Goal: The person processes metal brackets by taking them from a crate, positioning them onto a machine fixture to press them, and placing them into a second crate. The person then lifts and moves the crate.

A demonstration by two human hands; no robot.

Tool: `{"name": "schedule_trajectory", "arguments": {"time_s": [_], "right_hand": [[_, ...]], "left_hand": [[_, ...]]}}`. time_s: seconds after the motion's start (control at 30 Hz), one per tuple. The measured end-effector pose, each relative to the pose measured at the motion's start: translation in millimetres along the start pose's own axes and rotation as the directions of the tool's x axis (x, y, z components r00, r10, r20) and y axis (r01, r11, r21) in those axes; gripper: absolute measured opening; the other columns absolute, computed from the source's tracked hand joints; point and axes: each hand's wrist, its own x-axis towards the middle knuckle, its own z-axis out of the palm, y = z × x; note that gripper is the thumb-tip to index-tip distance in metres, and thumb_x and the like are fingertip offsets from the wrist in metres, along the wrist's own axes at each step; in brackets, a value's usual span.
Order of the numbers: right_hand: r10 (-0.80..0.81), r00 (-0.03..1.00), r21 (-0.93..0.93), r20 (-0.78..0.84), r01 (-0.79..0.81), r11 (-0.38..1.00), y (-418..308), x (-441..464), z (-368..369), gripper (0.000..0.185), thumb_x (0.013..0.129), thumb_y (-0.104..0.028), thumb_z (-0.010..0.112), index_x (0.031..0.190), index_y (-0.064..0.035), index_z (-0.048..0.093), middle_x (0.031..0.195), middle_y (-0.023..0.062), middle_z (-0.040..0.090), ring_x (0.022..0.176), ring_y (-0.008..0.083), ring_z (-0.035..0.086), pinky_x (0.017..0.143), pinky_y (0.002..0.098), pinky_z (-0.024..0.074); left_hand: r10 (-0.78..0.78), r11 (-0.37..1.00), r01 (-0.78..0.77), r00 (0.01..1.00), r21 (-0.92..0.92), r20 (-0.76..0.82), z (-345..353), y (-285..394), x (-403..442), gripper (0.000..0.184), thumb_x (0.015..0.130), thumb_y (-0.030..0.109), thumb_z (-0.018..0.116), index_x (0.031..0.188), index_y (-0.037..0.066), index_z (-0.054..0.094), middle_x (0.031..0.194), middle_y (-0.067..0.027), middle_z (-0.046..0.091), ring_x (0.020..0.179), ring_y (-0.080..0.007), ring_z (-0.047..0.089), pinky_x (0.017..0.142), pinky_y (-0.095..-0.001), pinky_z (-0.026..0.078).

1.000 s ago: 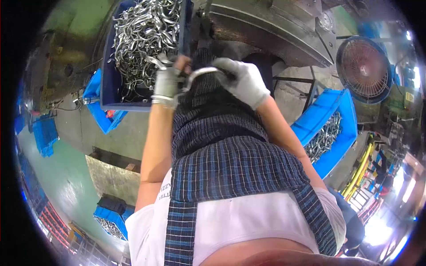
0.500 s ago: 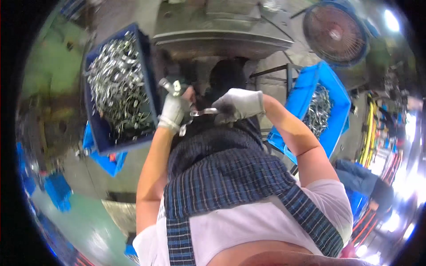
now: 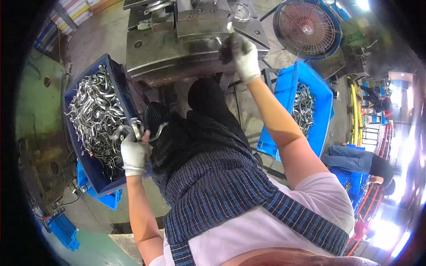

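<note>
My left hand (image 3: 134,155), in a white glove, is closed around a few shiny curved metal pieces (image 3: 137,128) beside the dark blue bin; one S-shaped piece (image 3: 159,132) sticks out to the right. My right hand (image 3: 245,57), its glove blackened at the fingers, reaches over the front of the metal machine table (image 3: 155,53). Its fingers are bent together and a bright metal end (image 3: 230,27) shows just above them; most of that piece is hidden. The dark blue bin (image 3: 126,93) holds a heap of similar curved metal pieces (image 3: 95,113).
At the right stands a light blue bin (image 3: 326,99) with more curved pieces. A round floor fan (image 3: 307,30) stands beyond it. Another person (image 3: 359,162) is at the far right. Further blue crates (image 3: 64,230) lie at the lower left.
My hands were together over my lap with a curved piece between them. Now the left has moved down and left beside the dark bin, and the right up to the machine table.
</note>
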Motion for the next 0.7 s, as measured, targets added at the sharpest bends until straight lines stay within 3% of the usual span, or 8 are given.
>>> {"name": "schedule_trajectory", "arguments": {"time_s": [0.03,0.1,0.13,0.43,0.53,0.63,0.67,0.7], "right_hand": [[-0.062,0.998,-0.003,-0.019,0.062,0.998,13.5,7.9,5.1,0.025,0.085,-0.020,0.050,0.087,0.0038,0.057,0.066,0.0009,0.054,0.062,0.0058,0.042,0.057,0.0204,0.0381],[0.005,0.998,0.006,-0.055,-0.005,1.000,11.7,15.6,10.2,0.022,0.084,-0.019,0.053,0.084,0.0022,0.058,0.063,0.0001,0.053,0.060,0.0050,0.040,0.055,0.0201,0.0372],[0.031,0.999,0.007,-0.042,-0.031,0.999,8.3,17.2,12.3,0.022,0.083,-0.019,0.053,0.084,0.0020,0.058,0.063,-0.0001,0.053,0.060,0.0047,0.040,0.055,0.0202,0.0371],[-0.129,0.991,-0.121,0.041,0.133,0.984,5.1,19.4,10.7,0.032,0.084,-0.032,0.049,0.079,-0.0011,0.055,0.061,0.0034,0.057,0.040,0.0081,0.047,0.037,0.0210,0.0348],[0.062,0.998,0.009,0.012,-0.062,0.998,-8.2,16.8,13.4,0.014,0.079,-0.012,0.057,0.084,0.0014,0.059,0.067,0.0011,0.059,0.063,0.0047,0.049,0.059,0.0206,0.0420],[-0.248,0.964,-0.258,0.091,0.264,0.929,6.3,16.4,11.6,0.015,0.080,-0.013,0.058,0.084,0.0009,0.056,0.073,0.0056,0.060,0.061,0.0083,0.055,0.052,0.0219,0.0440],[0.038,0.996,0.390,0.078,-0.065,0.919,0.0,15.2,18.4,0.011,0.074,-0.003,0.061,0.084,0.0013,0.057,0.079,0.0051,0.061,0.073,0.0075,0.055,0.062,0.0224,0.0451],[-0.069,0.987,0.136,0.143,0.050,0.989,-12.7,9.7,16.7,0.014,0.072,-0.003,0.062,0.085,0.0008,0.058,0.080,0.0058,0.061,0.073,0.0092,0.056,0.063,0.0234,0.0455]], "left_hand": [[-0.146,0.945,0.143,0.989,-0.293,0.012,6.0,-10.8,1.5,0.018,0.076,0.018,0.060,0.078,0.002,0.053,0.053,-0.0039,0.050,0.046,-0.0153,0.049,0.044,-0.0267,0.038],[-0.416,0.658,0.570,0.820,-0.492,0.393,-9.9,2.4,-1.5,0.017,0.077,0.019,0.060,0.081,0.004,0.052,0.058,-0.0014,0.050,0.047,-0.0129,0.048,0.042,-0.0248,0.038],[-0.407,0.519,0.583,0.812,-0.625,0.418,-8.1,11.7,-8.5,0.020,0.078,0.021,0.059,0.085,0.004,0.051,0.063,-0.0027,0.051,0.049,-0.0125,0.049,0.041,-0.0245,0.038],[-0.184,0.320,0.391,0.919,-0.863,0.348,0.3,51.7,-1.2,0.030,0.084,0.026,0.050,0.100,0.001,0.048,0.078,-0.0084,0.054,0.053,-0.0132,0.050,0.044,-0.0201,0.041],[-0.070,0.247,0.362,0.932,-0.899,0.356,2.1,50.0,4.6,0.028,0.085,0.023,0.049,0.101,0.000,0.048,0.077,-0.0082,0.055,0.057,-0.0126,0.051,0.044,-0.0200,0.041],[-0.181,0.219,0.337,0.936,-0.916,0.301,6.5,63.1,7.2,0.029,0.084,0.025,0.049,0.100,0.000,0.049,0.076,-0.0076,0.054,0.054,-0.0121,0.050,0.044,-0.0194,0.041],[-0.191,0.210,0.343,0.933,-0.915,0.306,7.1,63.9,8.1,0.029,0.084,0.026,0.049,0.099,0.000,0.049,0.076,-0.0072,0.054,0.053,-0.0117,0.050,0.043,-0.0193,0.041],[-0.200,0.201,0.350,0.929,-0.915,0.311,7.7,64.6,8.9,0.030,0.084,0.026,0.050,0.099,0.001,0.050,0.075,-0.0067,0.054,0.052,-0.0113,0.049,0.043,-0.0192,0.040]]}}
